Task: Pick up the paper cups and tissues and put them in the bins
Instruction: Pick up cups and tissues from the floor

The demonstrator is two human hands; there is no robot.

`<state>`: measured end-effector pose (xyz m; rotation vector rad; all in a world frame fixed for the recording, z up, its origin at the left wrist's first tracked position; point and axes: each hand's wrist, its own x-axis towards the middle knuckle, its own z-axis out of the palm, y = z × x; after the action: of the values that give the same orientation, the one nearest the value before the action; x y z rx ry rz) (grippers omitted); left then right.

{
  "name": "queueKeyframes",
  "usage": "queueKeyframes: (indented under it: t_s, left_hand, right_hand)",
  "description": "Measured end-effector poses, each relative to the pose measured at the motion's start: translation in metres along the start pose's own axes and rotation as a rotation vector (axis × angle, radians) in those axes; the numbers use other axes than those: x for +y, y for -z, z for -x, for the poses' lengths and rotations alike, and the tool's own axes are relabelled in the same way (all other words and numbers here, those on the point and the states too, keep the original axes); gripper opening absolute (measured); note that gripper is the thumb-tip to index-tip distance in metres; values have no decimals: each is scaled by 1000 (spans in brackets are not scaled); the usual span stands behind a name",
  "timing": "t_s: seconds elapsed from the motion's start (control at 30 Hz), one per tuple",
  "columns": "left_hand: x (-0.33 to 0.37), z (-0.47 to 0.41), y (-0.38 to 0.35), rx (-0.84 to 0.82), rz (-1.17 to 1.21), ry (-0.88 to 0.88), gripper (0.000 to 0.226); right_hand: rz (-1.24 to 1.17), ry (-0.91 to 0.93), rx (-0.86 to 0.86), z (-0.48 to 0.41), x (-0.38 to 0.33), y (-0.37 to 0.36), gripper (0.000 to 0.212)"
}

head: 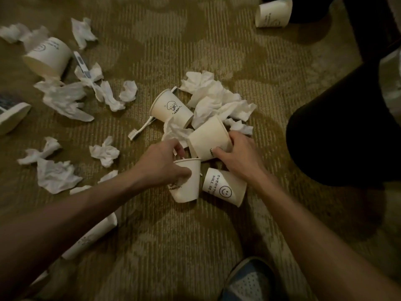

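White paper cups and crumpled tissues lie scattered over a patterned carpet. My left hand (161,162) grips the rim of one upright cup (188,187), thumb on its outside. My right hand (238,155) holds a tilted cup (207,136) just behind it. A smiley-printed cup (225,187) lies on its side under my right wrist. Another printed cup (170,108) lies beside a large tissue pile (217,98). More cups lie at the far left (48,56), the top right (273,13) and under my left forearm (93,235).
A white toothbrush (141,128) lies left of the central cups. Loose tissues (65,99) cover the left half of the carpet. A dark-clothed knee (347,131) fills the right side, and a blue shoe (249,281) sits at the bottom edge. No bin is in view.
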<state>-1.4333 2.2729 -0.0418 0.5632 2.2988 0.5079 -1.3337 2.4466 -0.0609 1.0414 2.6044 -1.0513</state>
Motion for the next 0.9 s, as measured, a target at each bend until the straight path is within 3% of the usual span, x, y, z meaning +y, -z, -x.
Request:
queueKeyframes:
  t_s: [0.07,0.17,0.27,0.4,0.53,0.67,0.8,0.9]
  left_hand:
    - [-1,1,1,-40,101,-6,31]
    - [-1,4,-2,-122,158,-42,24]
    - [-3,4,-1,-65,231,-43,25]
    - [-1,0,10,-10,388,-46,39]
    - [3,-4,20,62,402,-142,46]
    - [9,-5,30,-71,317,-203,73]
    - [11,-6,35,-252,378,-166,57]
    - [9,-9,33,-252,367,-119,43]
  right_hand:
    - [-105,-2,-52,3,7,2,33]
    - [-223,-22,-104,9,15,4,38]
    - [-309,-32,-100,12,20,6,33]
    - [-438,47,-53,14,13,17,19]
    - [-388,155,-79,16,-1,26,18]
    - [-299,292,-205,19,-14,35,18]
    - [-281,323,-276,18,-17,39,23]
    - [-363,304,-232,21,-14,37,28]
